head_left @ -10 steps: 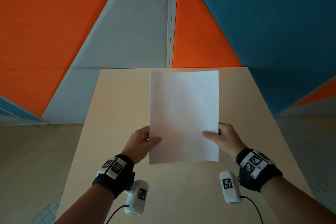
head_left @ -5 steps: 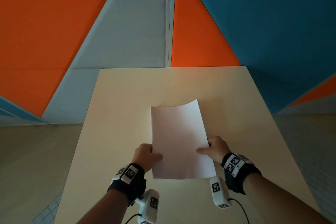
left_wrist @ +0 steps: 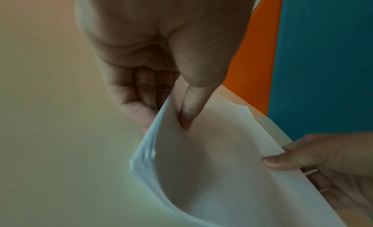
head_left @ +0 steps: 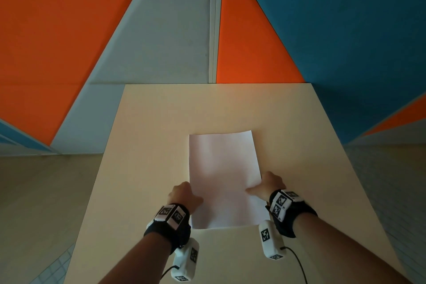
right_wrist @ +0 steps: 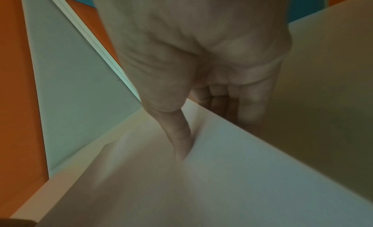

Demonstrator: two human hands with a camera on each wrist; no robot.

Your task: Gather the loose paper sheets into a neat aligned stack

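A white paper stack (head_left: 223,177) lies lengthwise on the beige table (head_left: 149,145), held low over it by both side edges. My left hand (head_left: 184,193) pinches the left edge, thumb on top and fingers curled beneath; in the left wrist view the paper stack (left_wrist: 212,158) sags and several sheet edges show under my left hand (left_wrist: 171,106). My right hand (head_left: 267,185) pinches the right edge the same way. In the right wrist view my right hand (right_wrist: 201,118) has its thumb pressed on the paper stack (right_wrist: 201,182), with the fingers under the edge.
The table's far edge meets a wall of orange (head_left: 57,30), grey (head_left: 173,41) and blue panels (head_left: 345,30). Bare tabletop lies on both sides of the stack and beyond it. Floor shows past the table's left and right edges.
Both hands have lowered the stack from upright in front of the wall down towards the table, tipping it flat and drawing it closer to me. Both pinches are kept.
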